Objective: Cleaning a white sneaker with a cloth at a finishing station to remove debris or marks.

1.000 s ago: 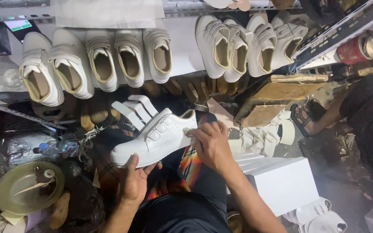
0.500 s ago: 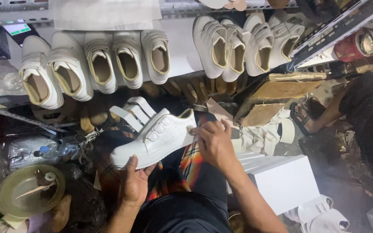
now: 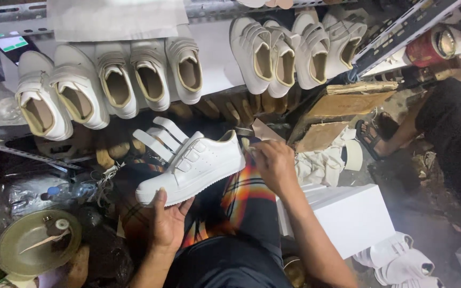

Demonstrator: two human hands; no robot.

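A: What is far off to the left of the hands?

B: A round green dish (image 3: 37, 249) with a little stick lying in it. It sits low down, well apart from the left hand.

A: And up above the hands?

B: A shelf (image 3: 217, 64) with two bunches of white shoes. Five shoes (image 3: 112, 85) sit up and to the left. Four more shoes (image 3: 300, 47) sit up and to the right.

A: What does the left hand do?

B: The left hand (image 3: 169, 224) is open like a cup. It holds up the white shoe (image 3: 193, 168) from under the sole, near the toe. The thumb rests on the edge of the sole.

A: Where is that shoe?

B: It lies between the two hands, over the lap. Its toe points down to the left. Its three straps stick up, undone.

A: And the right hand?

B: The right hand (image 3: 274, 162) is at the heel of the shoe. The fingers are bent and close together, touching the heel. I cannot tell if they pinch something small.

A: What is to the right of that hand?

B: A white box (image 3: 342, 218), just beside the right arm. Farther right, a foot in a dark sandal (image 3: 372, 140) belongs to someone else.
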